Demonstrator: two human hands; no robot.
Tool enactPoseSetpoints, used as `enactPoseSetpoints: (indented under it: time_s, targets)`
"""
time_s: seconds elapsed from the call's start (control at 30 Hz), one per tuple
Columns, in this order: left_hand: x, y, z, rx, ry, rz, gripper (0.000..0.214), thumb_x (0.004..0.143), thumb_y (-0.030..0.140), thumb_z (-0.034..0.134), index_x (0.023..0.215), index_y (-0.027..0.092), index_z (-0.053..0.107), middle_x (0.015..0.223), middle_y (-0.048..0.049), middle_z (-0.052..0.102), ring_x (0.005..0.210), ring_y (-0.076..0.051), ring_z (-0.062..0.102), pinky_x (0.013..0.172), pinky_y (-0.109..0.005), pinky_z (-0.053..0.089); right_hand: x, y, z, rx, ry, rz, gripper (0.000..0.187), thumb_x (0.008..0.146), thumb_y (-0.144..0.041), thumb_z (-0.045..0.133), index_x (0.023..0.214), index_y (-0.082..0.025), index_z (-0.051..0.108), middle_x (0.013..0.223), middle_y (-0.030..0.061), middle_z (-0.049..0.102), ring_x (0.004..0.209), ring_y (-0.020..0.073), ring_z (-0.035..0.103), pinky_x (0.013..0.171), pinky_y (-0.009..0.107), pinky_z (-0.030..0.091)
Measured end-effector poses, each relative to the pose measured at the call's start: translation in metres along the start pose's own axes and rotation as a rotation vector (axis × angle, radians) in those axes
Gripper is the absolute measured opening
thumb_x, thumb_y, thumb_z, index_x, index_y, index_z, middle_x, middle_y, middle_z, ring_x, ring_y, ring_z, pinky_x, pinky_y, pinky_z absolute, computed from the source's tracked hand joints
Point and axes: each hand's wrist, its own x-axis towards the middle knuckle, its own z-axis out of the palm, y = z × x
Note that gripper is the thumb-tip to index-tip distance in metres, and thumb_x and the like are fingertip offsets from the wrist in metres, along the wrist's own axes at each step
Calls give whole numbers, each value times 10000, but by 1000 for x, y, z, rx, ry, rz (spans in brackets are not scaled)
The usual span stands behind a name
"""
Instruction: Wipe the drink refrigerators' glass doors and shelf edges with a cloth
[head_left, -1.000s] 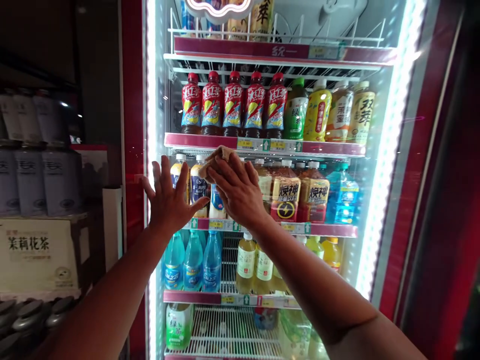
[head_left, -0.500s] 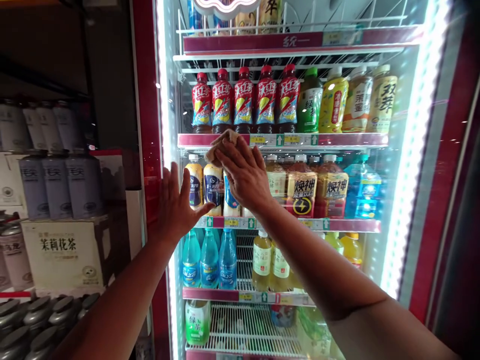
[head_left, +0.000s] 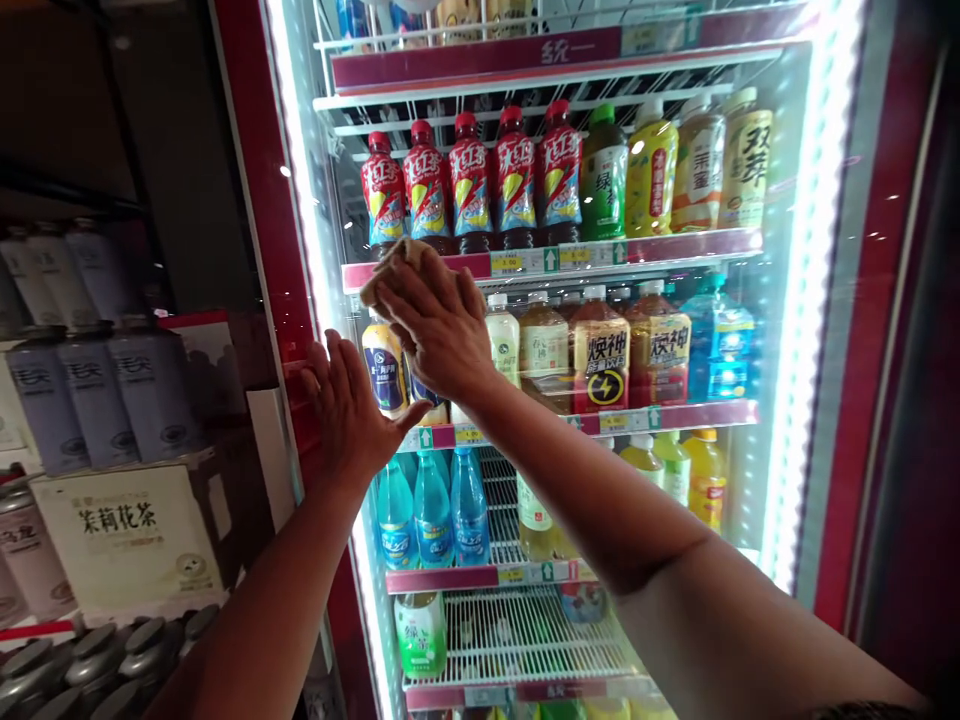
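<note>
My right hand [head_left: 442,325] presses a brown cloth [head_left: 386,270] flat against the glass door of a lit drinks cooler, its fingers over the cloth. Behind the glass there, a row of red-capped iced tea bottles [head_left: 471,190] stands above the hand. My left hand [head_left: 345,405] is raised with fingers up and thumb apart, at the door's left edge by the red frame [head_left: 259,220]. It holds nothing. A milk tea bottle [head_left: 386,368] shows between the two hands, and my right hand hides part of the bottles beside it.
Inside the cooler, blue bottles [head_left: 433,510] and energy drink bottles [head_left: 600,350] stand on wire shelves. Left of the cooler are lilac canisters [head_left: 150,390], a cream box [head_left: 120,540] and grey-lidded jars [head_left: 94,655]. A bright light strip [head_left: 814,300] runs down the right side.
My right hand has slid the cloth left across the glass, towards my left hand. The left hand keeps its place by the frame. The view has tilted and shifted slightly.
</note>
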Motion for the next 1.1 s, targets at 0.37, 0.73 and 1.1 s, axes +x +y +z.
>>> enactPoseSetpoints:
  time_s: [0.37, 0.73, 1.1]
  targets:
    - [-5, -8, -5, -159, 8, -78, 1485, 666, 899, 660, 1639, 74, -100, 1719, -260, -97, 1612, -382, -112, 1333, -579, 18, 25, -32, 13, 28, -80, -35, 649, 930, -96, 461, 1508, -385, 523, 1686, -117, 383, 1631, 203, 155, 1358, 524, 71]
    - [-5, -4, -10, -139, 72, -67, 1480, 706, 883, 652, 1615, 31, -146, 1716, -258, -125, 1607, -387, -135, 1347, -583, 0, 18, -45, 13, -13, -165, -26, 660, 964, -143, 457, 1556, -435, 444, 1698, -174, 326, 1633, 176, 137, 1358, 493, 104]
    - [-11, -5, -12, -162, 31, -53, 1340, 795, 775, 661, 1630, 71, -115, 1726, -250, -70, 1609, -365, -125, 1339, -598, 62, -16, -40, 15, 29, -127, 0, 620, 971, -141, 517, 1533, -400, 491, 1676, -134, 388, 1625, 184, 184, 1348, 489, 172]
